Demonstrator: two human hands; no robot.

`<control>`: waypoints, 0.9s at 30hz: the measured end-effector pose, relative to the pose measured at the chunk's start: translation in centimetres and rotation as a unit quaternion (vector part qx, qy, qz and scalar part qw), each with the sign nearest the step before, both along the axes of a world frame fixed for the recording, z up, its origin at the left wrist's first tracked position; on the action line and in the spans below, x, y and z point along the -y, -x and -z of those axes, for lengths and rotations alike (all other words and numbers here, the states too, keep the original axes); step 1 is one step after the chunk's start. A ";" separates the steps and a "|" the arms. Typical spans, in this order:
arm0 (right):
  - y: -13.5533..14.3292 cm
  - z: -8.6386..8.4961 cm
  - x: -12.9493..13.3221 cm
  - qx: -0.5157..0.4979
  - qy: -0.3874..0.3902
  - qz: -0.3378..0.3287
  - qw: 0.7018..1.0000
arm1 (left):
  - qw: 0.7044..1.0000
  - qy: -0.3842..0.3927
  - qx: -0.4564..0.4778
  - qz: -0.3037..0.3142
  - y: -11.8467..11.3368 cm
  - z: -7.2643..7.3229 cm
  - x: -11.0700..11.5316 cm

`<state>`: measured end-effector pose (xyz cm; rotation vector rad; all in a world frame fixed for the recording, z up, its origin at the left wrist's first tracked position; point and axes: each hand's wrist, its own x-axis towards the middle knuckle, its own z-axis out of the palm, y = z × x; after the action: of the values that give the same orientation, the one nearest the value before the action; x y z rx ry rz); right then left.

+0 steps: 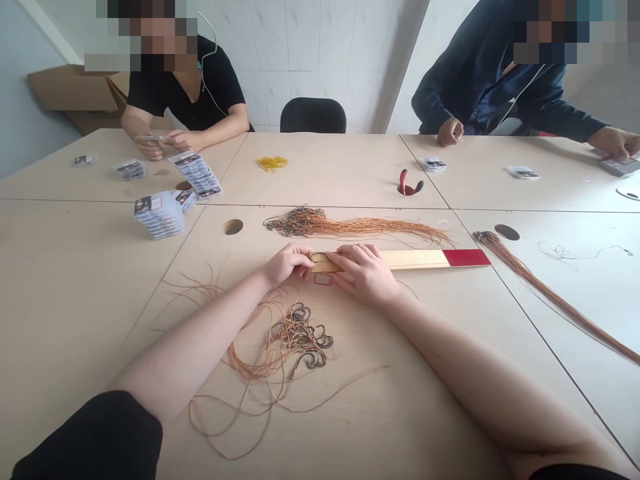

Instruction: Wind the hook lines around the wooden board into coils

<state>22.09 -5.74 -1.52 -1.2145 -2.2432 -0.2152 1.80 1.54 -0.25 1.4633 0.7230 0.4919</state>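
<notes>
A flat wooden strip (420, 259) with a red right end lies crosswise in front of me. My left hand (287, 265) is closed at its left end, thumb and fingers pinching there. A dark fishing hook (317, 261) shows on the wood beside my left fingertips. My right hand (367, 275) grips the strip just right of the hook, fingers over the top and thumb at the near side. A small red-edged label (323, 280) is on the table below. Nearer to me lies a loose tangle of fishing hooks with orange lines (300, 333).
A bundle of hooks with orange lines (370, 227) lies beyond the strip, another bundle (550, 297) at right. Stacked plastic boxes (159, 215), yellow pieces (273, 163) and red-handled pliers (410, 188) are farther off. Two people sit opposite. The table has round holes (233, 227).
</notes>
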 end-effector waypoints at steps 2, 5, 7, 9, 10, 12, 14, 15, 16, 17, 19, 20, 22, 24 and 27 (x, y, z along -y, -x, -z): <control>0.0 -0.1 0.0 -0.002 0.002 -0.003 1.000 | 1.000 -0.011 -0.010 0.000 0.0 0.1 0.0; 0.0 -0.2 -0.1 -0.007 0.009 -0.007 1.000 | 1.000 -0.023 -0.021 -0.003 0.0 0.2 0.0; 0.0 -0.3 -0.1 -0.012 0.014 -0.007 1.000 | 0.999 -0.029 -0.023 -0.004 0.0 0.2 0.0; 0.0 -0.3 0.0 -0.015 0.017 -0.005 1.000 | 0.999 -0.034 -0.025 0.000 0.1 0.2 0.0; 0.0 -0.3 0.0 -0.015 0.018 -0.004 1.000 | 0.999 -0.036 -0.026 0.003 0.1 0.2 0.0; 0.0 -0.4 0.0 -0.014 0.023 -0.004 1.000 | 0.999 -0.039 -0.029 0.009 0.1 0.2 0.0; 0.0 -0.4 0.1 -0.015 0.029 -0.002 0.999 | 0.998 -0.045 -0.031 0.012 0.0 0.1 0.1; 0.0 -0.4 0.1 -0.016 0.031 -0.002 0.999 | 0.998 -0.051 -0.033 0.011 0.0 0.0 0.2; 0.0 -0.4 0.1 -0.018 0.033 -0.001 0.999 | 0.998 -0.058 -0.036 0.009 -0.1 -0.1 0.3; -0.1 -0.4 0.1 -0.020 0.035 -0.002 0.999 | 0.997 -0.067 -0.041 0.007 -0.2 -0.2 0.4; -0.2 -0.3 0.0 -0.023 0.040 -0.003 0.999 | 0.995 -0.086 -0.050 0.002 -0.4 -0.4 0.5; -0.2 -0.3 0.0 -0.024 0.042 -0.004 0.999 | 0.994 -0.094 -0.051 0.000 -0.4 -0.5 0.6; -0.2 -0.4 0.0 -0.025 0.046 -0.003 0.999 | 0.994 -0.102 -0.049 -0.001 -0.5 -0.6 0.7; -0.2 -0.4 0.0 -0.024 0.050 -0.001 0.998 | 0.994 -0.096 -0.044 -0.001 -0.5 -0.6 0.8; -0.2 -0.4 0.0 -0.022 0.049 0.002 0.999 | 0.996 -0.080 -0.045 -0.002 -0.5 -0.6 0.7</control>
<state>22.26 -5.77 -1.11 -1.2621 -2.2359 -0.0790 2.32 0.87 0.33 1.6431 0.7721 0.4988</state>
